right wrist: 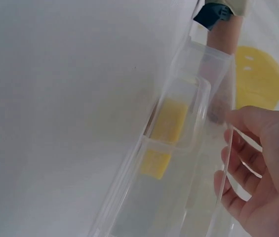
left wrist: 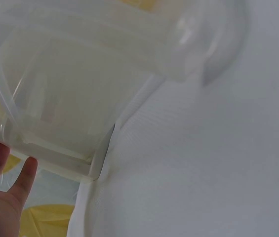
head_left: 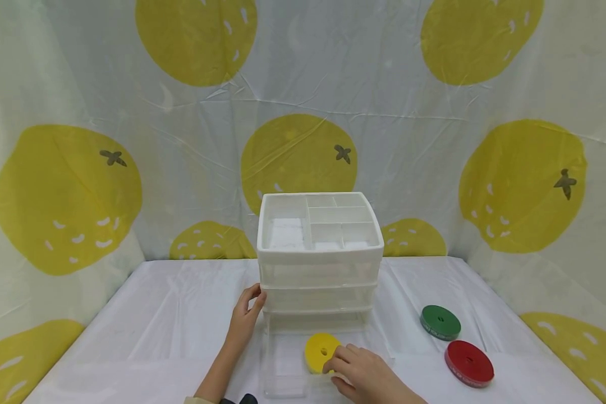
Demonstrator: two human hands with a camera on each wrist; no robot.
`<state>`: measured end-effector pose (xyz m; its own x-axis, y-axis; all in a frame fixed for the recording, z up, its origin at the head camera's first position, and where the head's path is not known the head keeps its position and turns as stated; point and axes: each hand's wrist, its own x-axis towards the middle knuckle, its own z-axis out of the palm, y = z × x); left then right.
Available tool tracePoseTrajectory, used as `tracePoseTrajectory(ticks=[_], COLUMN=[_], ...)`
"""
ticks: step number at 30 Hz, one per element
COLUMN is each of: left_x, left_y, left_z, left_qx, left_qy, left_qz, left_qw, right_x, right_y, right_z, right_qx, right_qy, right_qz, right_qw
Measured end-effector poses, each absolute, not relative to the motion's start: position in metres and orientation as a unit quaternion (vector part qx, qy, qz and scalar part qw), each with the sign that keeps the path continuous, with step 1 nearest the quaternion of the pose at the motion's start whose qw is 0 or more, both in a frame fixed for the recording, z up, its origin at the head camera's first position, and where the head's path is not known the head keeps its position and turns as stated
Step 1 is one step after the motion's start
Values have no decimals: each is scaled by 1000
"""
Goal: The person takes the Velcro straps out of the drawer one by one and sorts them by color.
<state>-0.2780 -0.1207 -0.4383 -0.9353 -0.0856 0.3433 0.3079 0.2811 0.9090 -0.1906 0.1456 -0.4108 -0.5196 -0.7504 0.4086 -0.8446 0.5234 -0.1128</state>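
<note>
A white drawer unit with a divided top tray stands in the middle of the table. Its clear bottom drawer is pulled out toward me, and a yellow tape roll lies flat inside. My left hand touches the unit's left side, fingers fairly straight; the left wrist view shows its thumb and fingertips at the edge. With curled fingers, my right hand holds the top of the drawer's front wall, beside the roll. In the right wrist view the fingers bend over the clear rim.
A green roll and a red roll lie on the white cloth to the right of the drawer. Behind the unit hangs a curtain with yellow fruit prints, which also covers both sides.
</note>
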Motion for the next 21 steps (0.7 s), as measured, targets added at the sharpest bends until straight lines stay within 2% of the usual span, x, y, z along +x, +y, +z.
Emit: tracePoseTrajectory(ticks=[7, 21], left_x=[-278, -278], left_y=[-121, -120], left_z=[-437, -438], left_qx=[-75, -75], left_qy=[-783, -783], left_qz=[-593, -591], left_qw=[172, 177], right_x=[-193, -199], right_y=[146, 141], right_z=[-411, -403], right_qx=[455, 415], right_qy=[-856, -858], right_qz=[178, 175], right_qw=[168, 248])
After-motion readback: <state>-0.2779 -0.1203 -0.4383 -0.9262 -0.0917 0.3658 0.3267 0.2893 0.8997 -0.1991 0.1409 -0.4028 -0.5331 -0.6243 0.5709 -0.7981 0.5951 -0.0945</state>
